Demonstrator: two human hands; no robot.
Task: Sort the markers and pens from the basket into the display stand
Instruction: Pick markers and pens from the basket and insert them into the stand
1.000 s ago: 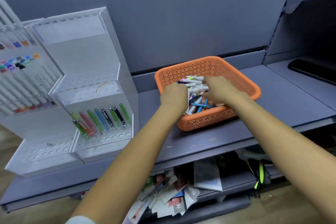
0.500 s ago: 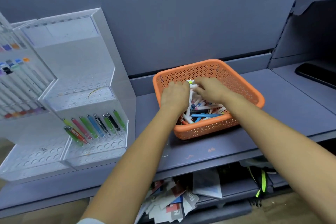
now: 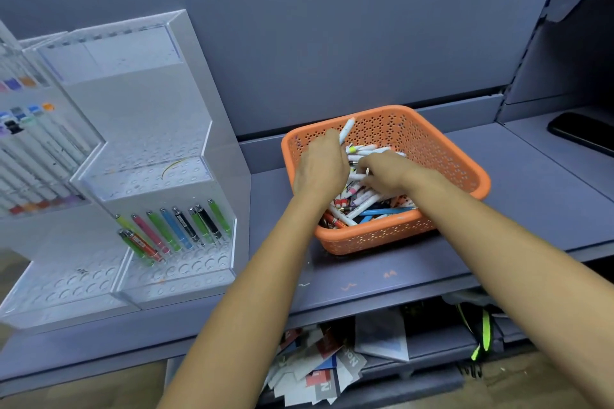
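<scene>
An orange perforated basket (image 3: 442, 156) sits on the grey shelf, holding several loose markers and pens (image 3: 362, 206). My left hand (image 3: 320, 166) is inside the basket at its left side, closed around a white marker (image 3: 346, 130) that sticks up and away from it. My right hand (image 3: 382, 173) reaches into the pile just to the right, fingers curled among the white markers; what it grips is hidden. The clear acrylic display stand (image 3: 186, 269) stands at the left, with several coloured pens (image 3: 176, 229) slotted in its lower tier.
A taller rack of white markers (image 3: 30, 156) leans at the far left. A dark phone (image 3: 584, 133) lies on the right shelf section. Papers (image 3: 319, 372) and a black-and-green item (image 3: 478, 332) fill the shelf below. Bare shelf lies between stand and basket.
My left hand has lifted a white marker so its tip rises above the basket's back rim. My right hand has dug lower into the pile. The view has shifted slightly right.
</scene>
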